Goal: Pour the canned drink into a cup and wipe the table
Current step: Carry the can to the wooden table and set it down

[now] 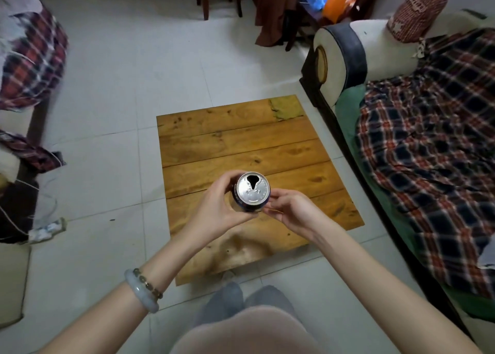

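Left hand is gripping the can, fingers wrapping round its side, holding it upright over the wooden counter, opened top facing up. Right hand is touching the can's other side, fingers curled in tight, can't tell if they're pinching anything tbh. Yellowish cloth is lying on the counter's far right corner.

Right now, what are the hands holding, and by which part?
The opened can, upright: the left hand grips it around the side wall, and the right hand pinches its right side.
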`<state>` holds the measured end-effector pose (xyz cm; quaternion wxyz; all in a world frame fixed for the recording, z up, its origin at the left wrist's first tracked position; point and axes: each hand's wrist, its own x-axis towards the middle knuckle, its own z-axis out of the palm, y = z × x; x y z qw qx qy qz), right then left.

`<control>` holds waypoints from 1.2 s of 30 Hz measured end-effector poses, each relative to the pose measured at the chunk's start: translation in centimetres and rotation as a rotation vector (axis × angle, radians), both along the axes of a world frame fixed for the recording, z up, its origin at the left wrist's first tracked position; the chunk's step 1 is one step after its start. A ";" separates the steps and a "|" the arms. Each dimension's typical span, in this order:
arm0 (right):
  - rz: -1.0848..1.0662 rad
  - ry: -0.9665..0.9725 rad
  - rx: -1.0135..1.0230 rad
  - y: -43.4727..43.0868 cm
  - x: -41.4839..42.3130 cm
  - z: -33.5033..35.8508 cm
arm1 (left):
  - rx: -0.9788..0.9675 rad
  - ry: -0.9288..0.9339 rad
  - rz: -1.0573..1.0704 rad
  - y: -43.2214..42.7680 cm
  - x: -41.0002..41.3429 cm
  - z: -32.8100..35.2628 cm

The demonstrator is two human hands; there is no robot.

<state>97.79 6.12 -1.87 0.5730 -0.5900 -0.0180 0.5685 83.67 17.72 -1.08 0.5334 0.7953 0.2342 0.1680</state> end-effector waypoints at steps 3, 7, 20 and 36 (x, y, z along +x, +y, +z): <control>0.014 0.023 -0.013 2.3 2.4 -1.1 | -0.014 0.024 0.041 2.1 2.1 -1.1; 0.072 0.033 -0.049 5.2 5.9 -3.4 | -0.044 0.079 0.103 4.4 4.7 -2.9; 0.377 -0.149 -0.291 12.5 13.8 -16.8 | -0.091 0.241 0.313 8.2 12.4 -14.8; 0.595 -0.332 -0.248 14.5 16.7 -25.6 | -0.112 0.338 0.416 8.6 15.8 -27.9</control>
